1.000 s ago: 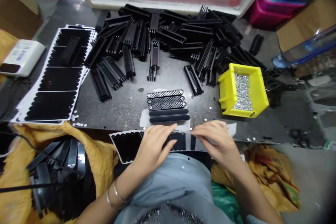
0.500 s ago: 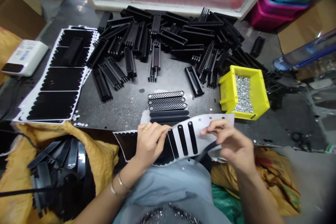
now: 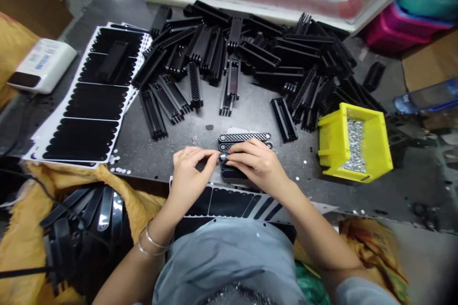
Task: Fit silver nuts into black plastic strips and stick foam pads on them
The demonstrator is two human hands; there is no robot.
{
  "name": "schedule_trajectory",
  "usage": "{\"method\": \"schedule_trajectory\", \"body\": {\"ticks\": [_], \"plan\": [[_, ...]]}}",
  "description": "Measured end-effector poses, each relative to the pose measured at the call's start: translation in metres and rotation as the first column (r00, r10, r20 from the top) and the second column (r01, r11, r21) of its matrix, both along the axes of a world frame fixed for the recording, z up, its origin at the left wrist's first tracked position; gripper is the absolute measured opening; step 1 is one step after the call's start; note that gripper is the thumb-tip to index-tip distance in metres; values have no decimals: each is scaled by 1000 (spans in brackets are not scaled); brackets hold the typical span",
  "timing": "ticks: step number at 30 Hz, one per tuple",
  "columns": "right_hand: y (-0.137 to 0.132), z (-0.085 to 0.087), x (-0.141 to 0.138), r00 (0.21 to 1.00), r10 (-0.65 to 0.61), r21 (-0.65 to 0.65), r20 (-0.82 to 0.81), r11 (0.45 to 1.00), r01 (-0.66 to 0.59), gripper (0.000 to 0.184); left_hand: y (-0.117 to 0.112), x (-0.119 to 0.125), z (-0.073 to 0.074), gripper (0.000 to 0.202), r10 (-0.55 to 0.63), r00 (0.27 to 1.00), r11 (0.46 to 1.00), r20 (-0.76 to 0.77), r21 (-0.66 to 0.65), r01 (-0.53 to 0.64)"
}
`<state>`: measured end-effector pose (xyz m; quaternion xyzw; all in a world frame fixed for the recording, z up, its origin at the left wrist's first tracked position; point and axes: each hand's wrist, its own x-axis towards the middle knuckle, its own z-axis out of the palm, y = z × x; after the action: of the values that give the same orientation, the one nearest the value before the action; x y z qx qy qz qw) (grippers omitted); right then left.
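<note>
On a grey metal workbench (image 3: 168,128), a heap of black slotted plastic grilles (image 3: 243,52) fills the far side, with a yellow plastic bin (image 3: 372,157) of small silvery fasteners (image 3: 355,145) to the right and stacked sheets of black adhesive pads (image 3: 96,100) to the left. A part-used pad sheet (image 3: 229,202) lies at the bench's near edge. Between them sits a short row of grille strips (image 3: 244,137), its near end covered by the hands. The left hand (image 3: 188,174) is nearly closed, thumb and forefinger pinched at a small silvery fastener (image 3: 223,156) on the row; the right hand (image 3: 255,162) curves over the strips, seemingly pinning them. The work in hand appears to be fitting that fastener, which calls for steady, square finger pressure.
</note>
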<state>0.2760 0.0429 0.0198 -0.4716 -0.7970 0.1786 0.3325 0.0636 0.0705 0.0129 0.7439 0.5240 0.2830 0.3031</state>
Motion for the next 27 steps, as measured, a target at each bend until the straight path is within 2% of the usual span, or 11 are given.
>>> {"method": "schedule_trajectory", "body": {"ticks": [4, 9, 13, 17, 20, 23, 25, 27], "plan": [[0, 3, -2, 1000, -26, -16, -17, 1000, 26, 16, 1, 5, -1, 14, 17, 1000, 998, 21, -57, -16], [-1, 7, 0, 999, -15, -25, 43, 1000, 16, 16, 8, 8, -1, 12, 7, 999, 992, 44, -130, -1], [-12, 17, 29, 993, -107, -130, 55, 985, 113, 20, 13, 10, 0, 16, -1, 999, 985, 46, -175, 9], [-22, 18, 58, 966, -235, -271, -105, 942, 199, 12, 13, 9, 1, 16, 2, 998, 984, 55, -180, 8], [-24, 11, 62, 950, -263, -244, -165, 945, 219, 10, 13, 8, 1, 16, 3, 999, 984, 44, -179, 5], [-20, 3, 60, 956, -235, -227, -175, 955, 193, 11, 15, 9, 1, 17, -12, 1000, 986, 19, -168, 15], [-17, 1, 60, 966, -199, -227, -165, 961, 160, 11, 17, 10, 2, 18, -18, 1000, 988, 3, -151, 18], [-19, 4, 60, 974, -196, -167, -115, 970, 176, 10, 16, 9, 4, 19, -31, 999, 992, -20, -121, 28]]}}
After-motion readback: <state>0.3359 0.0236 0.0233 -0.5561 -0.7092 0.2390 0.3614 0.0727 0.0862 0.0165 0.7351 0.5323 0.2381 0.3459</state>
